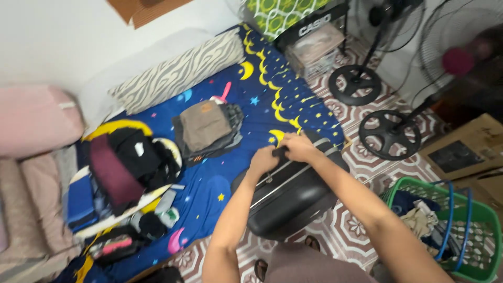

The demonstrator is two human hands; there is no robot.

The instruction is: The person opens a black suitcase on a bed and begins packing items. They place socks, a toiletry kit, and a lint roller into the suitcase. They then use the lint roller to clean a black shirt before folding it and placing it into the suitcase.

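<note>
black suitcase [291,196] under left hand [263,160] and right hand [298,147]

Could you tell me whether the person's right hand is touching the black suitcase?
Touching. The head view shows the right hand resting on the top edge of the black suitcase, fingers curled at its dark handle, with the left hand pressed beside it.

Head camera, single view: worn at head height, aimed steeply down and forward over both forearms. Mid-range framing takes in the black suitcase [291,194], blue mattress sheet [251,105], tiled floor [346,225] and green basket [474,220] at right.
</note>
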